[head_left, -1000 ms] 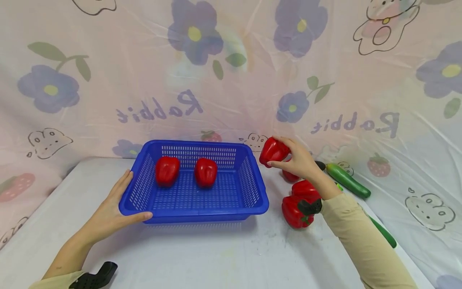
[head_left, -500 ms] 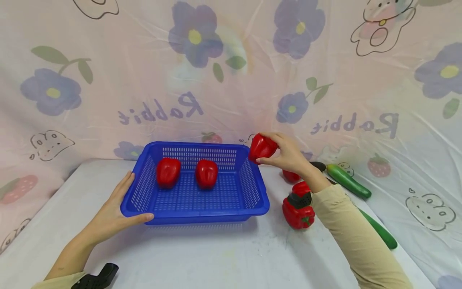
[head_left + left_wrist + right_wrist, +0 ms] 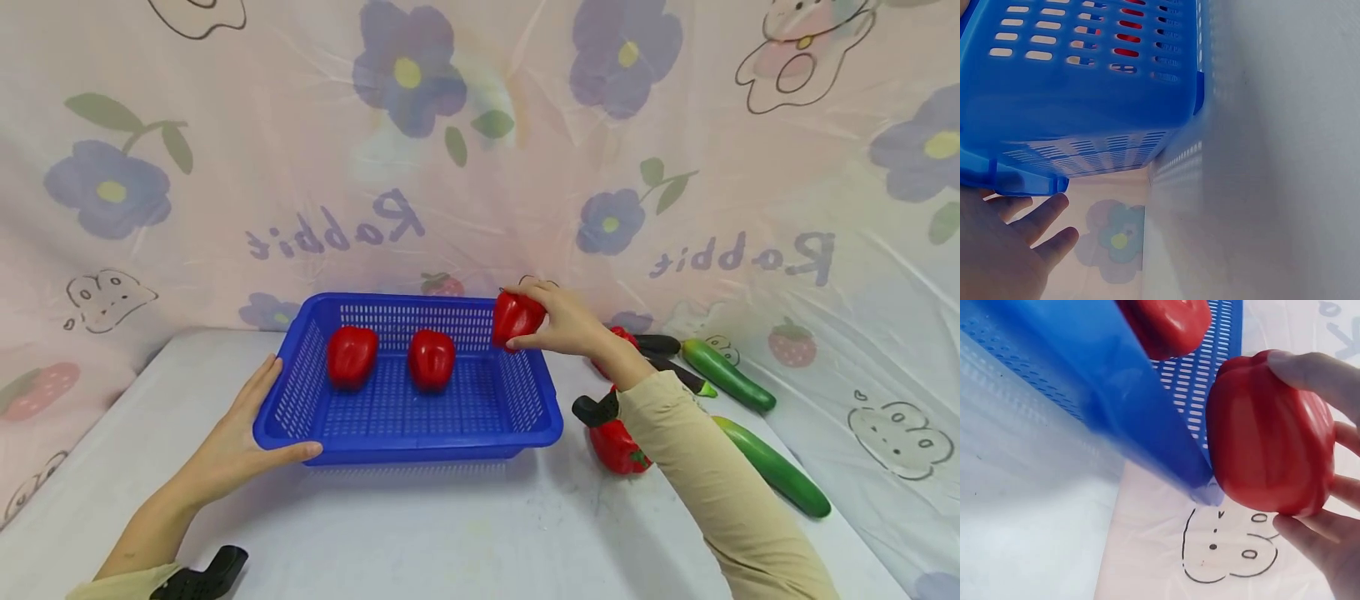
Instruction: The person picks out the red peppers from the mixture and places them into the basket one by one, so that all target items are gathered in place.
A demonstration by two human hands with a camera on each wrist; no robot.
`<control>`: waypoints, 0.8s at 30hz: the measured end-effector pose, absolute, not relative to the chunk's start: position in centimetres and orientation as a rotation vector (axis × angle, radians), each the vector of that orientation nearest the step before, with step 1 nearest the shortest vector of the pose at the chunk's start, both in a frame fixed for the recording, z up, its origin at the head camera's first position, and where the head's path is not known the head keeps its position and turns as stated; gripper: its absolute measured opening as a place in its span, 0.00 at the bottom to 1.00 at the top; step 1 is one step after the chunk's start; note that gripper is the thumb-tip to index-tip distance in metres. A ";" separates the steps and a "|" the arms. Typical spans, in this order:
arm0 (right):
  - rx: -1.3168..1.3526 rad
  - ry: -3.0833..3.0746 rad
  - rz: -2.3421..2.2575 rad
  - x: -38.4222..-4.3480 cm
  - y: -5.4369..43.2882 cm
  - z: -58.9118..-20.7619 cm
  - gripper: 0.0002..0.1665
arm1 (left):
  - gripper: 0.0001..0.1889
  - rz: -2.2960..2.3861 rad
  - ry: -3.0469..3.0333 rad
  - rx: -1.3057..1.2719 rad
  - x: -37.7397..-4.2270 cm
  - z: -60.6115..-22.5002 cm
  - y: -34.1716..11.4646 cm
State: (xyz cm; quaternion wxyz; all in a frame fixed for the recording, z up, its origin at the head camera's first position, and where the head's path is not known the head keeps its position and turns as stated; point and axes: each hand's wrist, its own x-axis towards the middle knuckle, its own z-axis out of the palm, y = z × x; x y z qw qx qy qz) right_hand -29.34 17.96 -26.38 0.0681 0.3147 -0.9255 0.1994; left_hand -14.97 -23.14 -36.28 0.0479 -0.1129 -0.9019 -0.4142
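Observation:
My right hand [image 3: 566,323] grips a red bell pepper [image 3: 517,319] between thumb and fingers, above the right end of a blue plastic basket [image 3: 420,446]. Seen from the right wrist, that bell pepper [image 3: 1269,437] hangs beside the basket's rim [image 3: 1147,412]. Two more bell peppers lie inside the basket, one at the left [image 3: 352,357] and one near the middle [image 3: 431,360]. My left hand [image 3: 232,446] rests against the basket's left end, thumb along the front rim and fingers spread straight. In the left wrist view, the fingers [image 3: 1041,219] reach past the rim.
Right of the basket, a bell pepper [image 3: 618,448] lies on the white table [image 3: 450,533], with others partly hidden behind the right arm. Farther right are green zucchini-like vegetables [image 3: 776,468] and dark eggplants [image 3: 678,377]. A patterned cloth [image 3: 480,208] hangs behind the table.
My right hand has carried the bell pepper leftward, from beyond the basket's right side to over its right end. My left hand and the basket have stayed in place.

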 end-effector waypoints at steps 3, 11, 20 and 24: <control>0.974 -2.802 0.557 -29.4 17.5 -26.5 0.46 | 0.62 -1.263 -2.748 -0.343 -14.9 -36.4 -23.1; 0.966 -2.921 0.519 -29.3 16.1 -26.5 0.46 | 0.62 -1.268 -2.732 -0.355 -15.0 -36.8 -23.2; 0.965 -2.999 0.478 -30.6 15.3 -27.4 0.45 | 0.62 -1.267 -2.730 -0.344 -14.9 -36.7 -23.2; 0.990 -3.016 0.446 -31.1 15.0 -27.7 0.44 | 0.62 -1.283 -2.719 -0.356 -14.9 -36.8 -23.1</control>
